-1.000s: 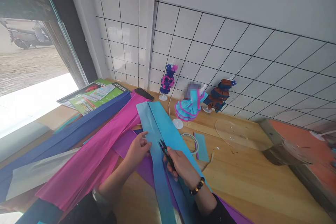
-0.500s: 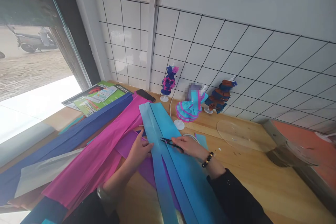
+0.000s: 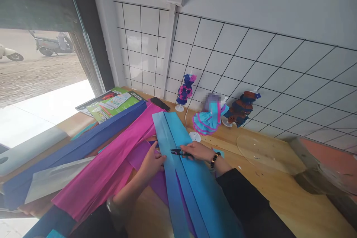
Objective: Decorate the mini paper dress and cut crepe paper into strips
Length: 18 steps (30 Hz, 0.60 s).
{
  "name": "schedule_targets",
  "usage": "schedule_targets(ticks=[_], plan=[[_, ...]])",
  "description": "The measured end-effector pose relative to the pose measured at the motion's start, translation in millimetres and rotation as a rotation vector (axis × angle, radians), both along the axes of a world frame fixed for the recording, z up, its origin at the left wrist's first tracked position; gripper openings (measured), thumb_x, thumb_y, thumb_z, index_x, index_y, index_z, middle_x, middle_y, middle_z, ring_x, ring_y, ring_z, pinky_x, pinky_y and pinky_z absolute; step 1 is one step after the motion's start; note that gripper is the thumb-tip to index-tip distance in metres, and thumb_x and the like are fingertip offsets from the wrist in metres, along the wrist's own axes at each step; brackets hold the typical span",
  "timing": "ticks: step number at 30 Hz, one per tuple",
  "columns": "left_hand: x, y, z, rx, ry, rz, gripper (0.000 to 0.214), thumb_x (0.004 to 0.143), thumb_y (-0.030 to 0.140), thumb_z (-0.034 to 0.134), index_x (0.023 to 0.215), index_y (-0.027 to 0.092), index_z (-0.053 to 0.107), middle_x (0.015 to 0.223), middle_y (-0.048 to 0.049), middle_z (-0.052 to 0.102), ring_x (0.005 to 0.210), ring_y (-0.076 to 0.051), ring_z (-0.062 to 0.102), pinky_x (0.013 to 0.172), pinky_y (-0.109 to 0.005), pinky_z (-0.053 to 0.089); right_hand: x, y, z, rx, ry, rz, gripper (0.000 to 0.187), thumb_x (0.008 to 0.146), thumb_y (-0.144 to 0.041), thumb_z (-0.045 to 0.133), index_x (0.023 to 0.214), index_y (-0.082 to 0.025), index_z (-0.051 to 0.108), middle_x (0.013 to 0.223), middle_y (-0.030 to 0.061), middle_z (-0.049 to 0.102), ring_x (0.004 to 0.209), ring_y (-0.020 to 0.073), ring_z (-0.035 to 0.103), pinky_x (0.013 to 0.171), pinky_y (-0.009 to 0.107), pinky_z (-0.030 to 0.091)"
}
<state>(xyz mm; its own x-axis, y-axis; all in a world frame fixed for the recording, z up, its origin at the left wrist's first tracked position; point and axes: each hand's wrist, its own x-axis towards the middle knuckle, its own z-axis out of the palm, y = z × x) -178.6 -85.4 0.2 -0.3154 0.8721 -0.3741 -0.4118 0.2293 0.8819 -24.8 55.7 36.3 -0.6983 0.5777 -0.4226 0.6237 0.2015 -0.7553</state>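
My right hand (image 3: 199,151) is closed around small black thread snips (image 3: 176,152), whose parted blades point left over a light blue paper strip (image 3: 163,128). A long slit divides the lower part of this strip, with purple showing through the gap. My left hand (image 3: 152,161) pinches the strip's left edge between thumb and fingers. Beneath my right hand and forearm lies a wider bright blue paper sheet (image 3: 206,182). Purple paper (image 3: 139,153) is partly covered by my left hand and the strip.
Pink paper (image 3: 111,156) and dark blue paper (image 3: 83,145) stretch along the left. Magazines (image 3: 117,106) and a phone (image 3: 160,104) lie behind. Along the tiled wall stand a blue-pink paper figure (image 3: 185,91), a doll in a turquoise dress (image 3: 206,122) and a brown-blue figure (image 3: 241,108).
The whole scene has shifted slightly right and down in view. The snips have moved a little left relative to the strip. My left hand keeps its pinch on the edge.
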Motion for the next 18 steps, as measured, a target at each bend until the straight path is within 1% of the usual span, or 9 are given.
schedule_targets(ticks=[4,8,11,15,18], plan=[[0,2,0.9,-0.035,-0.01,0.01,0.09,0.072,0.017,0.065,0.141,0.016,0.006,0.066,-0.0015,0.065,0.066,-0.021,0.066,0.059,-0.036,0.055,-7,2,0.5,-0.011,0.006,0.017,0.055,0.082,-0.054,0.042,0.063,-0.007,0.063,0.041,-0.0014,0.048,0.039,0.0046,0.033,0.044,0.02,0.022],[-1,1,1.6,-0.018,-0.001,-0.004,0.087,0.072,0.018,0.064,0.14,0.018,0.009,0.07,-0.0026,0.066,0.066,-0.019,0.065,0.059,-0.034,0.054,-13,1,0.4,-0.017,0.021,0.029,0.055,0.083,-0.053,0.043,0.064,-0.006,0.064,0.041,-0.0013,0.049,0.038,0.0039,0.032,0.044,0.02,0.022],[-1,0,0.0,-0.018,0.001,-0.001,0.089,0.071,0.02,0.065,0.14,0.018,0.009,0.071,-0.0028,0.066,0.067,-0.02,0.065,0.059,-0.033,0.053,-15,3,-0.4,-0.024,0.019,0.034,0.053,0.083,-0.051,0.045,0.063,-0.006,0.064,0.041,-0.0006,0.05,0.037,0.0038,0.031,0.043,0.021,0.022],[-2,0,-3.1,-0.013,-0.007,-0.008,0.09,0.071,0.02,0.064,0.141,0.019,0.008,0.07,-0.0017,0.065,0.065,-0.019,0.065,0.058,-0.032,0.053,-15,6,-1.0,-0.031,0.002,0.031,0.052,0.082,-0.052,0.046,0.059,-0.008,0.062,0.04,0.0006,0.05,0.036,0.0051,0.033,0.042,0.022,0.023],[-2,0,-2.1,-0.011,-0.016,-0.018,0.086,0.072,0.018,0.062,0.14,0.02,0.01,0.068,-0.0006,0.064,0.063,-0.018,0.065,0.058,-0.033,0.053,-12,6,-0.2,-0.035,-0.019,0.017,0.051,0.081,-0.053,0.047,0.06,-0.009,0.062,0.04,0.0007,0.051,0.036,0.0058,0.033,0.042,0.022,0.024]])
